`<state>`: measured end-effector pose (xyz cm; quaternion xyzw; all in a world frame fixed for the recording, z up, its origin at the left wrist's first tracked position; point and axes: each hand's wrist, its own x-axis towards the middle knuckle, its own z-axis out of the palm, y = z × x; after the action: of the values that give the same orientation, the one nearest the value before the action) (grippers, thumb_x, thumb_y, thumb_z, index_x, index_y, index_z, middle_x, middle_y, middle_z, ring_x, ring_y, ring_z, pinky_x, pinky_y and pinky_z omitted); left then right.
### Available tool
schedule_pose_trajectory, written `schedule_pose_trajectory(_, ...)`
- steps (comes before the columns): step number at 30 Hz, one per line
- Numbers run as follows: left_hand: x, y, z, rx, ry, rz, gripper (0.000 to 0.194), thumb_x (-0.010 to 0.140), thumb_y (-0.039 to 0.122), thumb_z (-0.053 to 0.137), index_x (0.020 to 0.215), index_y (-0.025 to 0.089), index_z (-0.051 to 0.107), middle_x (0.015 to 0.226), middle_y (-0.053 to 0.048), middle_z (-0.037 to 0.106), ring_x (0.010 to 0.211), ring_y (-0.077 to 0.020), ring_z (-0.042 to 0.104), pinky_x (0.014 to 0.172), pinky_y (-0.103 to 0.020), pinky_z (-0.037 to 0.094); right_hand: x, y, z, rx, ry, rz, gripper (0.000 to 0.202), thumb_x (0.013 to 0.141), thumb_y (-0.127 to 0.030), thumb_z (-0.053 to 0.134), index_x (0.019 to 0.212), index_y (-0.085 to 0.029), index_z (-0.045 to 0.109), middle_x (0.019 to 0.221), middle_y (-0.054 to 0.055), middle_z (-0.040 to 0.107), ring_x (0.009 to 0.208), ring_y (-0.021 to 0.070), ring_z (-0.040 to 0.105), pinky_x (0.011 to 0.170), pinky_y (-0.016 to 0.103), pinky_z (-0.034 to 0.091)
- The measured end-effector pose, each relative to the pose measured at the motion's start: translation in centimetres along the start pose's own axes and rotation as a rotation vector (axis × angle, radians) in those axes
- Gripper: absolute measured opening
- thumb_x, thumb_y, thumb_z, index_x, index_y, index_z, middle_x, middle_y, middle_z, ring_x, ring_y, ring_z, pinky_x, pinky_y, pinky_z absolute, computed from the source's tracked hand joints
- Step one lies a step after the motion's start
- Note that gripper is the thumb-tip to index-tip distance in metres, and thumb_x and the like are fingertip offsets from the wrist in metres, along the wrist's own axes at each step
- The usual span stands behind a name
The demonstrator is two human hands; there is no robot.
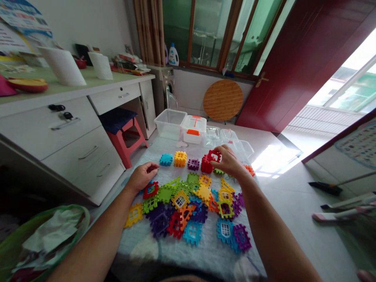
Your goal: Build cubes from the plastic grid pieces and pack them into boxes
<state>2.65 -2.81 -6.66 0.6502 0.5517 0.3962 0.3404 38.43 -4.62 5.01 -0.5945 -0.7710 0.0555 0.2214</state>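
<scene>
pinching a red window piece (pixel 212 155) by its right edge in right hand (pixel 226 159), presumably keeping other edges clear just beside far red stack (pixel 206 165), with left hand (pixel 143 175) loosely curled, seemingly empty, at left.

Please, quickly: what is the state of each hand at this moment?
Left hand: partly open, fingers loosely curled, no piece visible in it.
Right hand: closed, holding a red piece.
</scene>
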Motion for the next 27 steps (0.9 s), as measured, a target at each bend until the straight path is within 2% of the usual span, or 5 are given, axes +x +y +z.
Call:
schedule_pose_trajectory(4,-0.1,0.1,-0.1,0.004,-0.001,-0.015,0.036,0.07,0.045,0.063,0.092,0.017,0.068,0.08,-0.004,0.071,0.074,-0.02,0.065,0.069,-0.029,0.051,1.9,0.8,1.5,-0.072,-0.098,0.021,0.036,0.073,-0.035,0.068,0.104,-0.016,0.063,0.105,0.01,0.058,0.098,0.0244,0.055,0.088,0.036,0.043)
schedule_pose_trajectory(10,-0.1,0.3,-0.1,-0.007,-0.015,-0.012,0.036,0.07,0.045,0.064,0.092,0.017,0.069,0.08,-0.004,0.071,0.074,-0.02,0.065,0.069,-0.03,0.051,2.1,1.3,2.6,-0.175,-0.218,0.02,0.054,0.073,-0.038,0.071,0.119,-0.014,0.059,0.116,0.013,0.059,0.108,0.0272,0.053,0.092,0.036,0.041)
schedule_pose_trajectory(16,-0.2,0.8,-0.2,0.002,-0.015,-0.026,0.037,0.069,0.046,0.063,0.091,0.017,0.068,0.078,-0.003,0.07,0.072,-0.0195,0.064,0.068,-0.029,0.05,2.3,1.1,2.5,-0.198,-0.284,0.018,0.04,0.071,-0.033,0.073,0.105,-0.015,0.062,0.103,0.011,0.064,0.094,0.0239,0.057,0.08,0.031,0.042)
schedule_pose_trajectory(22,-0.2,0.8,-0.2,0.014,-0.03,-0.031,0.039,0.071,0.047,0.061,0.093,0.016,0.067,0.08,-0.003,0.069,0.074,-0.0194,0.064,0.07,-0.029,0.05,2.9,1.5,3.0,-0.175,-0.283,0.016,0.031,0.068,-0.029,0.073,0.095,-0.016,0.062,0.093,0.008,0.066,0.084,0.0222,0.059,0.071,0.029,0.042)
schedule_pose_trajectory(27,-0.1,0.5,-0.1,0.011,-0.03,-0.02,0.038,0.072,0.046,0.062,0.093,0.016,0.067,0.08,-0.003,0.068,0.074,-0.0187,0.063,0.07,-0.029,0.05,2.0,2.1,2.5,-0.07,-0.181,-0.026,0.057,0.067,-0.026,0.075,0.121,-0.016,0.057,0.117,0.014,0.062,0.107,0.0293,0.059,0.09,0.038,0.046)
